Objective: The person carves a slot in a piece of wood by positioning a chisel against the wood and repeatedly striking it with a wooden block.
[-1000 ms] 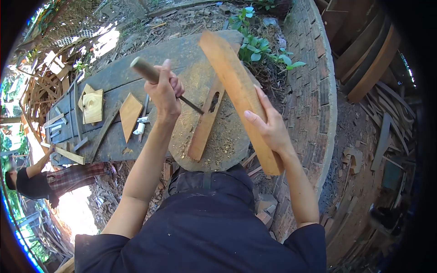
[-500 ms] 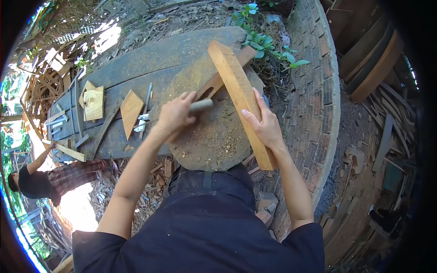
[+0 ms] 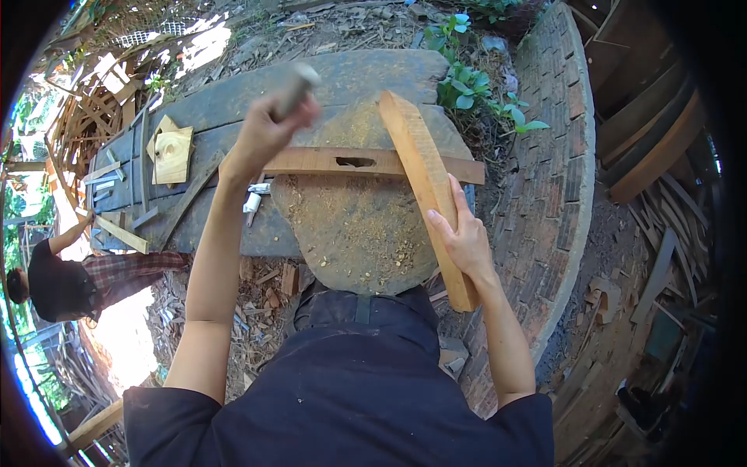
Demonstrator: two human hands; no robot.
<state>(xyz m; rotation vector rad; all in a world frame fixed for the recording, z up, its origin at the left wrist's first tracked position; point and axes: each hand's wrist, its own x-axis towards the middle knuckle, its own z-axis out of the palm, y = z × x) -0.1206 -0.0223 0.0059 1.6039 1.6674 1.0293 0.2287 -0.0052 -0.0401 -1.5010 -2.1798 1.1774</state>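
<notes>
**Handle (image 3: 294,89) in my left grip (image 3: 271,124), wooden block (image 3: 420,159) in my right grip (image 3: 465,243)**

My left grip is closed around the blurred handle, raised above the table (image 3: 334,70); its pale end shows past my fingers, and the rest of the tool is hidden from me. My right grip clasps the thick block near its lower half, thumb on the upper face, fingers along the right side.

The slotted board (image 3: 311,161) lies crosswise ahead of me, its slot to the left of the block, which crosses over its right part. I cannot tell whether the two touch. Nearer my lap is a rounded slab (image 3: 323,241) sprinkled with wood shavings (image 3: 381,241).

Left of the slab lies a small white object (image 3: 252,202), and farther left a pale wood piece (image 3: 171,156). Another person (image 3: 58,280) stands at the table's far left end, beside a wood strip (image 3: 120,234). To my right runs a brick wall (image 3: 537,210).
</notes>
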